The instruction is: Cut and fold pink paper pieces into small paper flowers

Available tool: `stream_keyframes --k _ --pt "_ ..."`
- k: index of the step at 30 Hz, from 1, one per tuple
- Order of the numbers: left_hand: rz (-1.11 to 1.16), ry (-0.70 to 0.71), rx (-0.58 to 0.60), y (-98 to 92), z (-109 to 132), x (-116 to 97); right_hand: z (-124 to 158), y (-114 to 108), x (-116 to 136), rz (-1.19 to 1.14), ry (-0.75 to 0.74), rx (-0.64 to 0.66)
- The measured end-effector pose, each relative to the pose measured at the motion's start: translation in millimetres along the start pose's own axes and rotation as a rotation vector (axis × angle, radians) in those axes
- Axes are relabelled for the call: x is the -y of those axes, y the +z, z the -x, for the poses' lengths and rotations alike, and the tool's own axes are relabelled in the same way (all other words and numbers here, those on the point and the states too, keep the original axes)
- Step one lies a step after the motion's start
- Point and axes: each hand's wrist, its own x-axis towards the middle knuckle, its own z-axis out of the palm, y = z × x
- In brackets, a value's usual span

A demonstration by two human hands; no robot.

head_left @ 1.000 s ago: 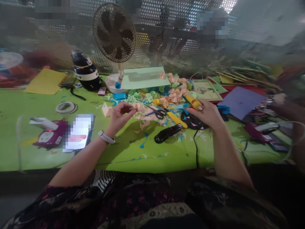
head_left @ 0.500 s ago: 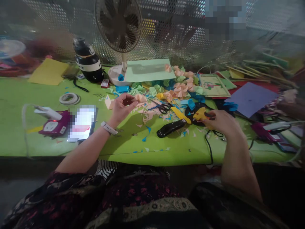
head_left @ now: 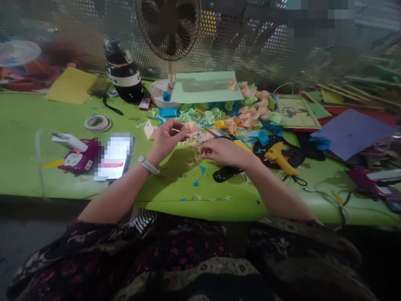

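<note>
My left hand [head_left: 171, 140], with a white band on its wrist, pinches a peach paper flower [head_left: 191, 128] above the littered table. Close beside it on the right is my right hand [head_left: 221, 151], fingers curled together; whether anything small is between them is hidden. Partly under that hand lie a pair of scissors [head_left: 213, 133] and a black stapler-like tool [head_left: 224, 174]. A yellow glue gun [head_left: 280, 158] rests on the table to the right, out of both hands. Peach, green and blue paper flowers [head_left: 252, 113] are heaped behind.
Behind stand a fan [head_left: 171, 75] and a black bottle [head_left: 125, 79]. To the left lie a phone [head_left: 114, 158], a tape roll [head_left: 97, 123] and a purple power socket [head_left: 79, 156] with a cable. Purple paper [head_left: 351, 131] and a framed card [head_left: 297, 110] are on the right.
My right hand has let go of the yellow glue gun, which now lies on the table, and has moved left to beside my left hand. The left hand keeps the peach paper flower.
</note>
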Motion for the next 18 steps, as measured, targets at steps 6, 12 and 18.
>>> stream_keyframes --k 6,12,18 --pt "-0.012 0.023 0.022 0.6 1.3 0.8 -6.0 12.8 2.5 0.064 0.041 0.027" --pt "-0.017 0.032 0.027 0.1 1.6 3.3 -7.0 15.1 5.6 0.078 0.044 0.009" --pt "-0.038 0.046 0.016 -0.6 0.2 4.1 -9.4 15.9 13.7 0.119 0.045 -0.036"
